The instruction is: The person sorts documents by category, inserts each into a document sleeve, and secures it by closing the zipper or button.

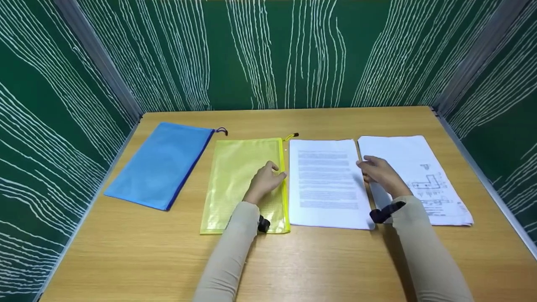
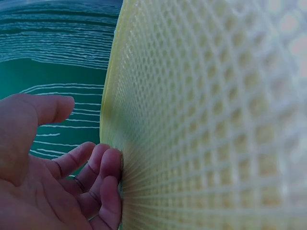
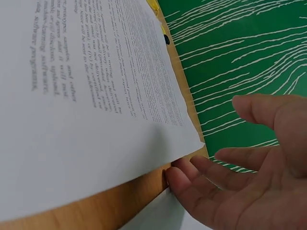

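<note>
My left hand (image 1: 267, 181) is over a yellow mesh zip pouch (image 1: 235, 180), close to its right zipper edge. In the left wrist view the thumb stands apart, and the bent fingertips (image 2: 111, 163) rest at the mesh surface (image 2: 201, 115), gripping nothing. At the right edge of a stack of printed sheets (image 1: 325, 184), my right hand (image 1: 379, 173) reaches into the narrow gap beside a second stack with line drawings (image 1: 432, 184). Its fingers (image 3: 180, 179) are relaxed near the sheets' edge, with the thumb raised and nothing held between.
A blue zip pouch (image 1: 159, 163) lies slanted at the left of the wooden table (image 1: 126, 251). The yellow pouch's zip pull (image 1: 290, 136) extends toward the text sheets. Green panels with white lines (image 1: 277, 54) stand behind the table and along both sides.
</note>
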Demonstrator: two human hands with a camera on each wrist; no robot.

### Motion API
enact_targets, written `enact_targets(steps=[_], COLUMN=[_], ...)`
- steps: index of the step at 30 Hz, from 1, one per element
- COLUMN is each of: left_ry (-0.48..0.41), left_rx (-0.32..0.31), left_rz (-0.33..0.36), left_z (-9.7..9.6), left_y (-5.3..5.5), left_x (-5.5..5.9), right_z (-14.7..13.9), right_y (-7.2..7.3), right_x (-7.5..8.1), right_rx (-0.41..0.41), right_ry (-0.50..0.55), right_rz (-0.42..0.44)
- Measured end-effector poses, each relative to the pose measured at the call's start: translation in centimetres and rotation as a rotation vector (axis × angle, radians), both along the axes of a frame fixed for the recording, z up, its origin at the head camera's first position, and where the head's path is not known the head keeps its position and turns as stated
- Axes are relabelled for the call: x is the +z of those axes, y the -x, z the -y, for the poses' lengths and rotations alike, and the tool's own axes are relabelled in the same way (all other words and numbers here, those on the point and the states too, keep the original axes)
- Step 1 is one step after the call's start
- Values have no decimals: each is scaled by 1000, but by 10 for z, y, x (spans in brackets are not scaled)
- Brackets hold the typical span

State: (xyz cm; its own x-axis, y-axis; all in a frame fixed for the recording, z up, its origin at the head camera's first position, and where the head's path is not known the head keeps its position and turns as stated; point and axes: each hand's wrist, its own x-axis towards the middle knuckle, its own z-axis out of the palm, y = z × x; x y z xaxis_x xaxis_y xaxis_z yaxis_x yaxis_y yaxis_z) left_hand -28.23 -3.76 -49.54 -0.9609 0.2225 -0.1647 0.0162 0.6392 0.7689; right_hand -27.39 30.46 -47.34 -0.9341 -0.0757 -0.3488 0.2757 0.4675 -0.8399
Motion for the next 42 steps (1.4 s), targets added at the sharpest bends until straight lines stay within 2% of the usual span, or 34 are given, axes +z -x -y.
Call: enact_targets(steps=[7, 10, 15, 22, 30, 42], left_ry=[87, 118, 156, 151, 192, 196], left_rx=[6, 2, 4, 10, 12, 25], left_rz=[-31, -48, -52, -52, -54, -41], left_z=[-2, -2, -2, -3, -2, -1], left_y=[1, 1, 1, 2, 2, 3], left_x=[0, -1, -3, -5, -6, -5], right_z=[-4, -6, -7, -12, -14, -13], right_y=[3, 3, 2, 1, 3, 4], right_x=[1, 0, -1, -6, -18, -20], right_rx=[-4, 1, 23, 66, 28, 25], right_ry=[-1, 26, 11, 22, 26, 10], right_rz=[88, 106, 136, 131, 136, 127])
